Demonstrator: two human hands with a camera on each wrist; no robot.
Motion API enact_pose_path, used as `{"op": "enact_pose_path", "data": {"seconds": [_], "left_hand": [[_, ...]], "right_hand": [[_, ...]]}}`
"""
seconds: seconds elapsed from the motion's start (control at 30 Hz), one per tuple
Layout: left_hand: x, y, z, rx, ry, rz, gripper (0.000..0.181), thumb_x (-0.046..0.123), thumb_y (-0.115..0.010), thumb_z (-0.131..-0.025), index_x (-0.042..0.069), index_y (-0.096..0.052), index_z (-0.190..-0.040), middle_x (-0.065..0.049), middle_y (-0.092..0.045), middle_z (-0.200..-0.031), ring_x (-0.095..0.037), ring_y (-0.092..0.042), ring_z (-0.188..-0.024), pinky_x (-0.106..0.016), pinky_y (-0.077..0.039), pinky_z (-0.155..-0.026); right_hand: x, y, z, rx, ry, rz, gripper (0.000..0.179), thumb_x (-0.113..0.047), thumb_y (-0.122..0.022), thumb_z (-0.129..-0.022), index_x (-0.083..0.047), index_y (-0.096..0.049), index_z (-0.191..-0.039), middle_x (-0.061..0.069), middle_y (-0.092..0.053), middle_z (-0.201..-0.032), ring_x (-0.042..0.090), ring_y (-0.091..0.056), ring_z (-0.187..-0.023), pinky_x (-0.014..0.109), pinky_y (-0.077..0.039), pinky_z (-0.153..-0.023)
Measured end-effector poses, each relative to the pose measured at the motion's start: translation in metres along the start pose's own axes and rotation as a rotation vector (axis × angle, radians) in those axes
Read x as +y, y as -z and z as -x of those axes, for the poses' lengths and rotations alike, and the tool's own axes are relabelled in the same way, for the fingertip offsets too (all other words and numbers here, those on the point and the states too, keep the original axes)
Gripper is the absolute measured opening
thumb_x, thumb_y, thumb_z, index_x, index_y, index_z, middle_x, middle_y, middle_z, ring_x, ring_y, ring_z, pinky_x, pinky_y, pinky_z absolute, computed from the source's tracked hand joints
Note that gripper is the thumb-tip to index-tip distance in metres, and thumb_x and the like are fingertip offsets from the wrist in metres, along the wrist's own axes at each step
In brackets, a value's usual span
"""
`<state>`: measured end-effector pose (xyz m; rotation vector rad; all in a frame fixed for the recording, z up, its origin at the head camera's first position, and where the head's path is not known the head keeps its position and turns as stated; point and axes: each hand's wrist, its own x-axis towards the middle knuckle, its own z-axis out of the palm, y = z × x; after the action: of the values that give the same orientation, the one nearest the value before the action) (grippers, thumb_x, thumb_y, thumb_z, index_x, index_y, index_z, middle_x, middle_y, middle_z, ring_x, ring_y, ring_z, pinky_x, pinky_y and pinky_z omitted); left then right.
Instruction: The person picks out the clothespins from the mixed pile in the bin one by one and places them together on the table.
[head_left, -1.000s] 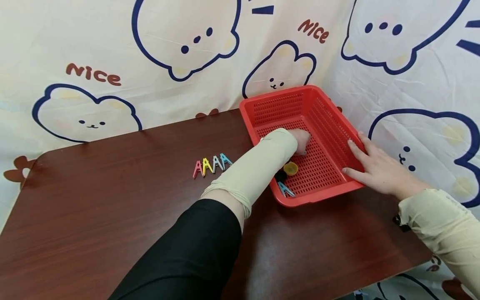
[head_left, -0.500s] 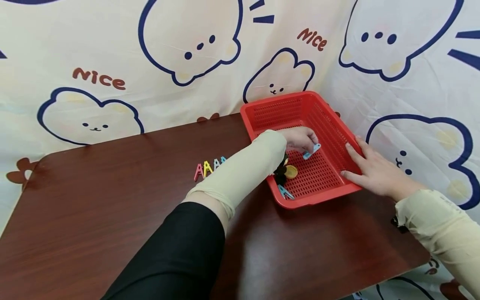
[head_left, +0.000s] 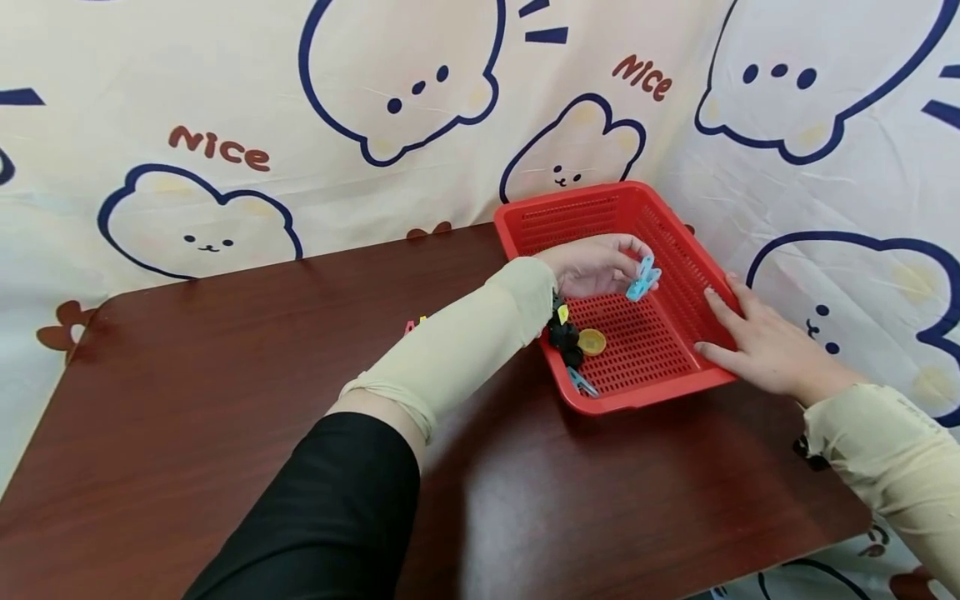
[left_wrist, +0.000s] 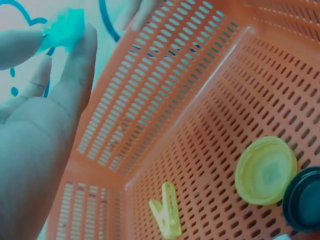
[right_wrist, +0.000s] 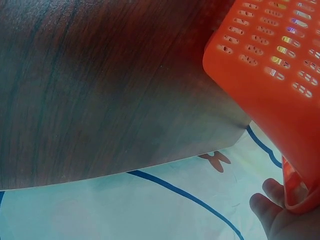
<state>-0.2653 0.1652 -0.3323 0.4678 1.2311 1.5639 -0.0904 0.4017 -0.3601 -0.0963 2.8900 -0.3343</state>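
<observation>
Between thumb and fingers, my left hand (head_left: 596, 265) pinches a light blue clothespin (head_left: 643, 279) above the inside of the red basket (head_left: 573, 198). In the left wrist view that clothespin (left_wrist: 67, 27) is blurred at the fingertips. My right hand (head_left: 765, 346) holds the basket's right rim, with fingers and thumb over the edge; the right wrist view shows other fingers outside it. Lower in the basket lie a yellow round lid (head_left: 592, 342), dark round pieces (head_left: 564, 335) and another blue clothespin (head_left: 582, 382). A yellow clothespin (left_wrist: 170, 212) lies on the basket floor.
The brown table (head_left: 225, 417) carries the basket near its back right corner. Tips of a pink clothespin (head_left: 409, 327) and a yellow one show past my left forearm, which hides others. A patterned cloth (head_left: 390, 192) hangs behind and at the right.
My left hand has come up from the basket floor with the blue clothespin, which now shows clearly. My left forearm covers more of the clothespin row. The right hand stays on the rim.
</observation>
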Motion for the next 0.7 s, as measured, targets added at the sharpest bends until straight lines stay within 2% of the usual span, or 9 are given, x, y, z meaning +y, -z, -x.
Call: {"op": "enact_pose_path", "data": {"seconds": [0.03,0.1,0.23,0.4,0.53,0.7], "left_hand": [[0.001,0.001,0.002,0.002,-0.005,0.018,0.014,-0.009,-0.051,-0.103,0.003,-0.056,-0.104,-0.017,-0.066,-0.1,-0.045,-0.051,-0.133,-0.049,-0.041,-0.112],[0.003,0.004,0.007,0.013,-0.022,0.053,0.013,-0.008,-0.052,-0.102,0.003,-0.058,-0.105,-0.017,-0.067,-0.103,-0.044,-0.055,-0.129,-0.048,-0.042,-0.111],[0.006,0.013,0.02,0.03,-0.082,0.126,0.014,-0.006,-0.052,-0.103,0.003,-0.062,-0.105,-0.018,-0.069,-0.11,-0.034,-0.067,-0.108,-0.045,-0.045,-0.109],[0.011,0.031,0.044,0.033,-0.178,0.21,0.017,-0.006,-0.046,-0.105,0.002,-0.061,-0.102,-0.02,-0.067,-0.114,-0.03,-0.068,-0.103,-0.047,-0.037,-0.113],[0.015,0.049,0.064,0.092,-0.242,0.252,0.02,-0.009,-0.042,-0.105,0.0,-0.059,-0.102,-0.021,-0.067,-0.115,-0.029,-0.068,-0.1,-0.049,-0.032,-0.116],[0.018,0.072,0.093,0.174,-0.316,0.267,0.02,-0.011,-0.04,-0.104,0.0,-0.054,-0.113,-0.022,-0.063,-0.119,-0.03,-0.066,-0.104,-0.047,-0.034,-0.114]], "right_hand": [[0.0,0.0,0.0,-0.001,-0.002,-0.003,0.096,-0.05,-0.059,-0.1,-0.004,-0.004,-0.163,0.028,0.012,-0.167,0.059,-0.018,-0.141,0.077,-0.04,-0.097],[0.0,0.0,0.001,0.0,0.0,-0.002,0.095,-0.05,-0.059,-0.1,-0.003,-0.005,-0.163,0.028,0.011,-0.167,0.059,-0.018,-0.141,0.076,-0.04,-0.096],[0.001,0.001,0.001,0.003,0.012,0.004,0.093,-0.049,-0.058,-0.101,-0.002,-0.008,-0.163,0.028,0.011,-0.167,0.06,-0.019,-0.141,0.077,-0.039,-0.097],[0.001,0.001,0.0,0.004,0.019,0.018,0.092,-0.048,-0.057,-0.101,-0.002,-0.008,-0.163,0.029,0.011,-0.167,0.06,-0.019,-0.141,0.077,-0.038,-0.098],[0.002,0.001,0.0,0.002,0.016,0.016,0.093,-0.049,-0.058,-0.101,-0.002,-0.007,-0.163,0.029,0.012,-0.167,0.06,-0.019,-0.141,0.077,-0.038,-0.097],[0.002,0.0,-0.001,0.004,0.02,0.001,0.093,-0.05,-0.058,-0.101,-0.003,-0.006,-0.163,0.028,0.012,-0.167,0.061,-0.018,-0.141,0.079,-0.036,-0.098]]}}
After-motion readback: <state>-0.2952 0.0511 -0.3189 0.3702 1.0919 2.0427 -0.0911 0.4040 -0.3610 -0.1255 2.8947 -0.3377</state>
